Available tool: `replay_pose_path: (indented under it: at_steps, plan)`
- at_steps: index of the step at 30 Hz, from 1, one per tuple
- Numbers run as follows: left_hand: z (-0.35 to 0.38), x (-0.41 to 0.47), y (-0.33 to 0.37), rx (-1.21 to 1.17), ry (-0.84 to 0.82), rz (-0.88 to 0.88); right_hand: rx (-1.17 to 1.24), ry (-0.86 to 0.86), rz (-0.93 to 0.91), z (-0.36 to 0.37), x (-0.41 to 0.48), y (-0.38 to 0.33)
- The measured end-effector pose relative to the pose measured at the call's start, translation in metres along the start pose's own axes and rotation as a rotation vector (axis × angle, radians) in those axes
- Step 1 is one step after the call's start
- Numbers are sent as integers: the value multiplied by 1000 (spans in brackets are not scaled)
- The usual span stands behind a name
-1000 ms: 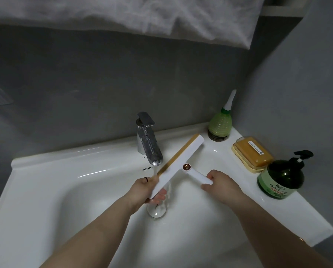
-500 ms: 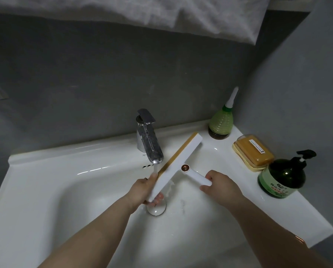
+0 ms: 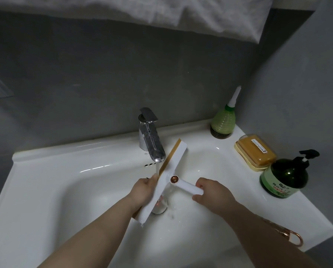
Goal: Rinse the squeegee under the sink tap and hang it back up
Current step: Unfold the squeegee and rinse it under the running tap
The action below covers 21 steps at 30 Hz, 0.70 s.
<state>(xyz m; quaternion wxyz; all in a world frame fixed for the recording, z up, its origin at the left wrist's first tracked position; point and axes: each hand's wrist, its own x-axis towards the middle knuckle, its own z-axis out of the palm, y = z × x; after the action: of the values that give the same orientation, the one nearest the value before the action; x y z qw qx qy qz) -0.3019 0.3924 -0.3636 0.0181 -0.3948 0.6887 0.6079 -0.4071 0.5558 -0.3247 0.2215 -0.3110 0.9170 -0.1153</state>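
Observation:
A white squeegee [image 3: 166,172] with a tan rubber edge is held tilted over the white sink basin [image 3: 69,192]. Its blade runs from just right of the chrome tap [image 3: 149,138] down toward the drain. Water streams from the tap spout onto the blade's tan edge. My right hand [image 3: 210,192] grips the end of the white handle. My left hand [image 3: 144,190] is against the blade's left side, fingers wrapped behind it and partly hidden by it.
On the sink's right ledge stand a green squeeze bottle [image 3: 222,120] with a white nozzle, a yellow soap dish [image 3: 255,150] and a dark green pump bottle [image 3: 286,176]. A rose-gold ring [image 3: 289,235] lies at the front right edge. A white towel [image 3: 161,10] hangs above.
The squeegee has slid down and toward me, so the stream now lands higher along its blade. My left hand has stayed on the blade, my right on the handle.

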Motion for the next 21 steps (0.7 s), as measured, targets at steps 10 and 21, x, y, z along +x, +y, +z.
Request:
replay_pose_path:
  at_steps: [10, 21]
  plan:
    - [1, 9, 1, -107, 95, 13, -2, -53, -62, 9, -2, -10]
    - [-3, 11, 3, -96, 39, 69, -8, -100, -87, 13, -4, -6]
